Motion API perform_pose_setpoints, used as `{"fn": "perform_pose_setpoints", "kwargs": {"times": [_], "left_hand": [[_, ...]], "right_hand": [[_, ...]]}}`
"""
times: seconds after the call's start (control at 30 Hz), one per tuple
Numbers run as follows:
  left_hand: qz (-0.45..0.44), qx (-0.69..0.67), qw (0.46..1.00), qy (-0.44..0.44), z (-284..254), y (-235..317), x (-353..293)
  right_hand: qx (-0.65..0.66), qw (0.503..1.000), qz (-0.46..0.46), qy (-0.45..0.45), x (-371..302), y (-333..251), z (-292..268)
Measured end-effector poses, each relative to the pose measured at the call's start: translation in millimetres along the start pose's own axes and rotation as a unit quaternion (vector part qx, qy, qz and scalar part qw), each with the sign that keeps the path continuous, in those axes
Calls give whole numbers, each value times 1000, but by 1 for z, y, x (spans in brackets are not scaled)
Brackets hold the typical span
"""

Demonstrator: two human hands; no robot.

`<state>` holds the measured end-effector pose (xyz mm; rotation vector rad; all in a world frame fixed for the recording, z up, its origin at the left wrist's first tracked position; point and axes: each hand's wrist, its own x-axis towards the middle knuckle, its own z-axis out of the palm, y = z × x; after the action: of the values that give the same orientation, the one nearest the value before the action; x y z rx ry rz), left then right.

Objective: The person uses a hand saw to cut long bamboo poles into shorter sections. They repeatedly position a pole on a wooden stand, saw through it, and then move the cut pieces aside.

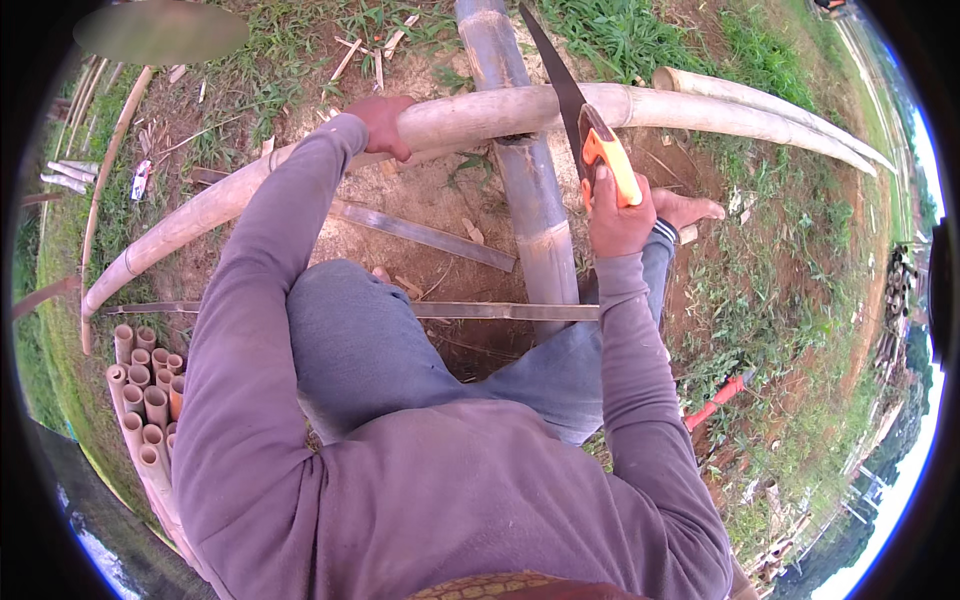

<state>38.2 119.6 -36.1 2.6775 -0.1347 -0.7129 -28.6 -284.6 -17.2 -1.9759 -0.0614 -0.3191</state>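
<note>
A long pale bamboo pole (480,116) lies crosswise over a thicker grey bamboo pole (540,215), which has a dark notch where they cross. My left hand (383,126) is wrapped around the pale pole, left of the crossing. In my right hand (620,215) is the orange and black handle of a handsaw (556,75). Its dark blade points up and away, beside the pale pole just right of the crossing. Whether the teeth touch the bamboo I cannot tell. My bare right foot (688,208) rests on the ground close to the right hand.
A flat bamboo strip (425,236) lies before my knees, and another long strip (500,312) crosses nearer. Cut bamboo tubes (150,390) are stacked at left. More pale poles (750,90) stretch to the far right. A red-handled tool (715,402) lies in the grass at right.
</note>
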Motion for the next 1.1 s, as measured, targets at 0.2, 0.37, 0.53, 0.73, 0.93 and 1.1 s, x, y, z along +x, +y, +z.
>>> {"fn": "perform_pose_setpoints", "kwargs": {"times": [0.2, 0.37, 0.53, 0.73, 0.93, 1.1], "left_hand": [[-11, -14, 1000, -9, 0, -7, -8], [4, -7, 1000, -1, 2, -4, -1], [7, -39, 998, -39, 6, -5, 3], [-3, -42, 998, -36, 3, -15, 2], [-5, -48, 998, -38, 3, -10, 6], [9, -36, 999, -27, 2, -12, -1]], "right_hand": [[18, 997, 81, -1, -110, -25, -73], [90, 993, 37, 65, -118, -10, -63], [48, 999, 12, 0, -1, 3, 11], [-13, 996, 82, -21, -157, -7, -108], [45, 999, 27, -4, -19, -1, 6], [80, 995, 60, 9, -11, 0, 13]]}}
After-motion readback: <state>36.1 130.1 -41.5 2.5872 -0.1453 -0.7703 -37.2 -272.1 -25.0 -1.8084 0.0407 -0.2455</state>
